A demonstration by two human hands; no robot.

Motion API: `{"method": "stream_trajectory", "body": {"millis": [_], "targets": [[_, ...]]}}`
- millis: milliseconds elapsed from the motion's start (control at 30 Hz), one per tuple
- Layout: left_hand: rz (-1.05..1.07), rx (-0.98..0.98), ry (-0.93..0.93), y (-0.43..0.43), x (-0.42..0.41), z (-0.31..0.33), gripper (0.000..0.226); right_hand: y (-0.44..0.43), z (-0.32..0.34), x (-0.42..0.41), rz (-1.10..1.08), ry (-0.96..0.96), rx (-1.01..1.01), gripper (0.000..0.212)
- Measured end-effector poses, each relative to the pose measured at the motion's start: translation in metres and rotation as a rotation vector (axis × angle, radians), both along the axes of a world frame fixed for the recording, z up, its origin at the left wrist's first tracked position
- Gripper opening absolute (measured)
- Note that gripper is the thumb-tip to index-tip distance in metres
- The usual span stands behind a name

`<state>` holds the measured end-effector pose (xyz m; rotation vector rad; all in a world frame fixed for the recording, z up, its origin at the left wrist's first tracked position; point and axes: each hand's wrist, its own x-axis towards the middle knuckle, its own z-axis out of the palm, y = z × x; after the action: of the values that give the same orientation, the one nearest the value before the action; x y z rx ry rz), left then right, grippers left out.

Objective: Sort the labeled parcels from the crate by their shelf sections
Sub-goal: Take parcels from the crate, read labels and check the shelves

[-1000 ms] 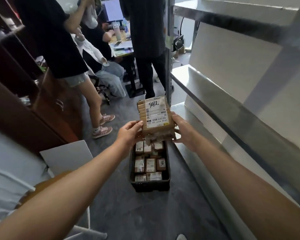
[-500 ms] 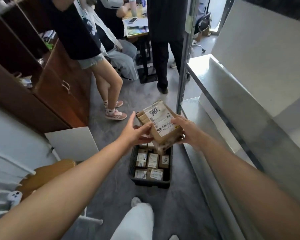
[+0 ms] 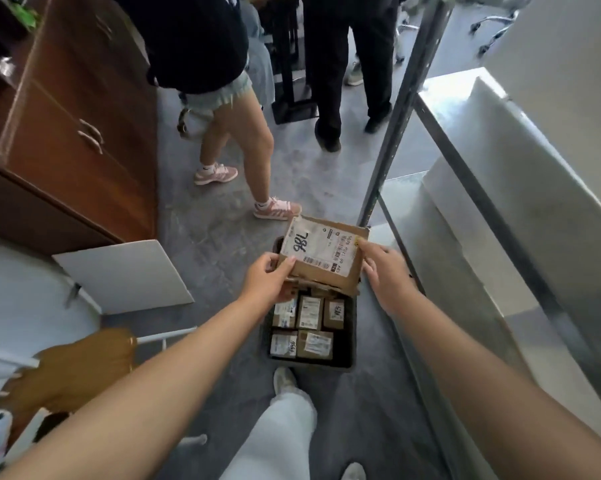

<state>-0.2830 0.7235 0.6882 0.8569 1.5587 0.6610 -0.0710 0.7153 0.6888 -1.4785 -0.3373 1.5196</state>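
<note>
Parcel sorting under way: a worker holds a labeled parcel [image 3: 321, 252] over the far end of a black crate [image 3: 313, 362] on the floor. The left hand [image 3: 268, 278] grips the parcel's near-left corner, thumb on top. The right hand [image 3: 384, 271] pinches its right edge at the label's corner. The parcel, marked by hand in black, hangs nearly flat, just left of the metal shelf [image 3: 444, 112]. Five smaller boxes [image 3: 309, 311] show in the crate's near half; others may lie hidden beneath. No parcel appears on the shelf levels in view, so the sort looks barely begun, with this parcel unplaced and the crate yet to be emptied.
</note>
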Motion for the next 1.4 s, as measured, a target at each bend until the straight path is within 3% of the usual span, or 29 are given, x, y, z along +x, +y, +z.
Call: {"method": "stream_trajectory", "body": {"millis": [133,367,500,567,700,933,1167,1400], "targets": [[-0.074,-0.049,0.157,0.036,-0.03,-0.048,0.02,0.028,-0.035,-0.022,0.076,-0.047,-0.036,0.024],[-0.203,-0.143,0.229,0.052,-0.056,-0.156,0.009,0.039,-0.133,-0.053,0.206,-0.078,-0.105,0.045],[-0.176,-0.312,0.125,0.029,-0.054,-0.235,0.06,0.028,-0.214,-0.063,0.228,-0.053,-0.26,0.059],[-0.126,-0.373,0.102,0.025,-0.052,-0.274,0.065,0.025,-0.252,-0.064,0.214,-0.022,-0.314,0.063],[0.045,-0.447,0.088,0.025,-0.044,-0.347,0.045,0.031,-0.325,-0.066,0.226,-0.129,-0.294,0.063],[0.469,-0.56,-0.015,0.016,-0.014,-0.465,0.031,0.067,-0.462,-0.093,0.515,-0.552,-0.183,0.062],[0.724,-0.544,-0.026,0.027,-0.005,-0.533,0.029,0.091,-0.548,-0.122,0.376,-0.51,-0.275,0.061],[0.791,-0.581,-0.099,0.014,0.008,-0.545,0.027,0.084,-0.556,-0.113,0.448,-0.514,-0.169,0.049]]}}
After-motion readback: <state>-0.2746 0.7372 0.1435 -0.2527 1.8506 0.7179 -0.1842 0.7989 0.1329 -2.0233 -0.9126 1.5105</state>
